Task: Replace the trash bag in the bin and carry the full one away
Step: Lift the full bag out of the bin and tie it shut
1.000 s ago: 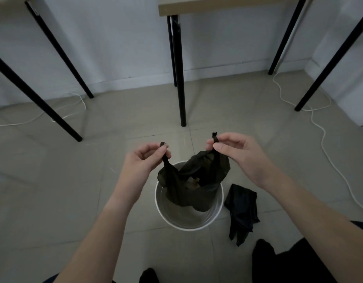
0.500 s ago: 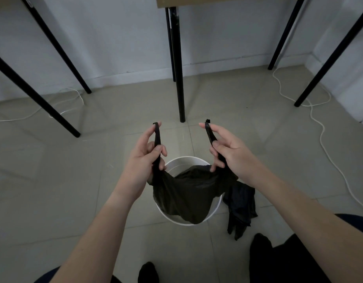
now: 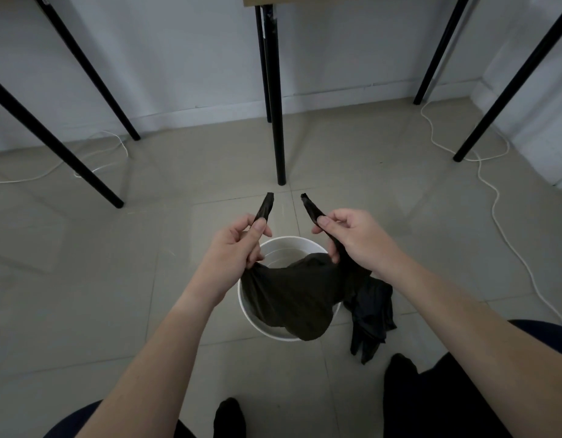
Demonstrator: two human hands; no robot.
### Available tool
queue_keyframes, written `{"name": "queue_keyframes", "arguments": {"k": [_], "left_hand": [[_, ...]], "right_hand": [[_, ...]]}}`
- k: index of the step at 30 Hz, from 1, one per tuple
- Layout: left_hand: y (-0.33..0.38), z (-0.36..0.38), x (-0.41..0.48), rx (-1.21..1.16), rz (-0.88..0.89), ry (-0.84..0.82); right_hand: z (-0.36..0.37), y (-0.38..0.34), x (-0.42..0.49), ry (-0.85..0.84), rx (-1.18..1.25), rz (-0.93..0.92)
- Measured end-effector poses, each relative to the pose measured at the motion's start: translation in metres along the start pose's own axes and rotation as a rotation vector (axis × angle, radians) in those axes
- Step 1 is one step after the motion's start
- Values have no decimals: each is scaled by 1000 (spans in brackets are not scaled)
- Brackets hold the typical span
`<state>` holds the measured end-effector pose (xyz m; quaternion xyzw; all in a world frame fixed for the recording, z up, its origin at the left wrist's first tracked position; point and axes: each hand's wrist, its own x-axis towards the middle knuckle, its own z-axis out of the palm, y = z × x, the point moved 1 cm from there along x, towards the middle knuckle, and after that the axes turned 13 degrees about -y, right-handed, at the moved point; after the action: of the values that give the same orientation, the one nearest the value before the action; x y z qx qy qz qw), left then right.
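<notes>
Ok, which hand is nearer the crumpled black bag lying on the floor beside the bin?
Right. The right hand, gripping one handle of the full bag, is on the same side of the bin as the crumpled bag; the left hand grips the other handle across the bin.

Dim, even indoor light, soft faint shadows on the floor (image 3: 146, 279), sharp focus, table legs (image 3: 278, 121) bowed by wide-angle distortion
</notes>
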<state>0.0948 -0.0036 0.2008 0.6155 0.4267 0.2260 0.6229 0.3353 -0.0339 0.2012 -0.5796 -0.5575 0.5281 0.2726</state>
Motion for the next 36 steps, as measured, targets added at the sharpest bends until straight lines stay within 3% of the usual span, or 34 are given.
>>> {"name": "queue_keyframes", "arguments": {"k": [3, 8, 12, 16, 21, 26, 29, 36], "left_hand": [[0, 4, 4, -75, -1, 35], [-3, -5, 9, -277, -108, 33], [-3, -2, 9, -76, -47, 66], [3, 6, 7, -211, 60, 72], [9, 11, 5, -376, 91, 81], [13, 9, 6, -583, 38, 30], [9, 6, 8, -559, 2, 53], [4, 5, 8, -323, 82, 98]], "right_hand": [[3, 5, 6, 13, 32, 25], [7, 12, 17, -27, 356, 164], [8, 7, 14, -65, 293, 70], [7, 0, 9, 5, 281, 5], [6, -10, 6, 41, 712, -10], [15, -14, 9, -9, 811, 57], [18, -14, 12, -41, 937, 90], [17, -7, 15, 27, 695, 79]]}}
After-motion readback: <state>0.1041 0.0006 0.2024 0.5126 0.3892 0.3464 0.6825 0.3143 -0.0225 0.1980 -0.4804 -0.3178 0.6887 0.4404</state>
